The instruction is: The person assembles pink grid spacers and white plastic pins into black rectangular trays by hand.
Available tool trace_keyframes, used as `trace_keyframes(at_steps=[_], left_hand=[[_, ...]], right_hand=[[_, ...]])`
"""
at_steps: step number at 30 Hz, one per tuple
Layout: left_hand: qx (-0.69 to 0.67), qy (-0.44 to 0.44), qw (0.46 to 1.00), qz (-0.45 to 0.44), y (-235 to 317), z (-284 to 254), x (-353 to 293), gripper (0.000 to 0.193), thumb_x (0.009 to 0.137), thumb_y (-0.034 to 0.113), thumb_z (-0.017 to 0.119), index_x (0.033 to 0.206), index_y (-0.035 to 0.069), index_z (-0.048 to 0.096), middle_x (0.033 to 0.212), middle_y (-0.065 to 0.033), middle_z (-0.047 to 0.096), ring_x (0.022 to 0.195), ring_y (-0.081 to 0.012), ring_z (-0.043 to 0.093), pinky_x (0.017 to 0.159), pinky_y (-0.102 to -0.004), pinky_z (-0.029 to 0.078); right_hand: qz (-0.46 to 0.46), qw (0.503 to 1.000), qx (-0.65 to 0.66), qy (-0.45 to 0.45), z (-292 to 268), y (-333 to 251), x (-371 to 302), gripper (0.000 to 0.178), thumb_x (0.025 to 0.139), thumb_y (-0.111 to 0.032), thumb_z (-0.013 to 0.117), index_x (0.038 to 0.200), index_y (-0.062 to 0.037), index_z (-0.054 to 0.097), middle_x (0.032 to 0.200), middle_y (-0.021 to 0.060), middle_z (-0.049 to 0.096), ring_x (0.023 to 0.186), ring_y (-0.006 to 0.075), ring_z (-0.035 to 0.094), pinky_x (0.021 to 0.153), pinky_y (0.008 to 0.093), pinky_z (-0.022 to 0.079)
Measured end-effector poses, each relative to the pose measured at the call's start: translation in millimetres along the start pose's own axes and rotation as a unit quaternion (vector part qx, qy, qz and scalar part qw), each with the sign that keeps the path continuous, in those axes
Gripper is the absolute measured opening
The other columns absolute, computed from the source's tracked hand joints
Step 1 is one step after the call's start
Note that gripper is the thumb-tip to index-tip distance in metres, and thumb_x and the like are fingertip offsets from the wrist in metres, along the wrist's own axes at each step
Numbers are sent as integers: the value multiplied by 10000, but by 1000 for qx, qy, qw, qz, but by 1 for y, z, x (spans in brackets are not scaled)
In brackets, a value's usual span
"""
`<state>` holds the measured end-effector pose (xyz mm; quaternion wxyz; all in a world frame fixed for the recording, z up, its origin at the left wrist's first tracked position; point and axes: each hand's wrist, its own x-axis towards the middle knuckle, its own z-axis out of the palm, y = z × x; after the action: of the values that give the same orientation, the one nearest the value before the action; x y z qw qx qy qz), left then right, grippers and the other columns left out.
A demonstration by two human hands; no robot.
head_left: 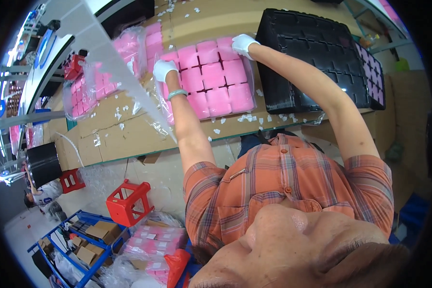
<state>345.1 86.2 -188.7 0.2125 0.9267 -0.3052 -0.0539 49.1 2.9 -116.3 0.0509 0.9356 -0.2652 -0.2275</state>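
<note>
On the bench (134,141), just left of the black tray stack (317,62), lies a pink foam block grid (215,76), probably light, soft and easily dented, best held lightly by opposite edges. The left hand (164,71), gloved, rests fingers bunched on the edge away from the stack; the right hand (244,45), fingers slightly bent, meets the far corner beside it. Whether either grips, I cannot tell.
</note>
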Motion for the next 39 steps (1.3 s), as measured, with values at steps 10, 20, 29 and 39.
trace_keyframes(at_steps=[10,20,29,39], left_hand=[[35,16,997,64,15,-28,-31,664,630,362,859,1217,140,641,1145,-210,592,1059,-377,608,893,-449,535],[73,-145,976,147,-2,-34,-8,614,689,575,744,1209,258,667,1320,-143,556,1186,-369,552,971,-477,484],[191,-162,951,184,22,-43,-33,480,702,574,724,1052,246,737,1111,-98,679,1108,-300,616,914,-437,507],[-487,-61,854,171,-7,-83,-73,220,709,5,749,893,22,630,819,16,575,721,-82,486,647,-254,427]], right_hand=[[176,867,359,296,-52,-41,-85,273,853,-204,547,1021,-74,719,1103,192,664,1029,376,620,896,457,494],[109,869,303,375,-74,-71,-132,146,884,-131,599,922,-51,715,904,139,652,853,315,592,755,426,500],[167,852,398,295,-47,-65,-126,213,851,-210,579,922,-58,710,937,206,678,913,405,633,839,481,496],[120,751,527,380,-48,-65,-196,269,843,-242,601,985,-23,667,962,160,644,824,336,610,788,410,479]])
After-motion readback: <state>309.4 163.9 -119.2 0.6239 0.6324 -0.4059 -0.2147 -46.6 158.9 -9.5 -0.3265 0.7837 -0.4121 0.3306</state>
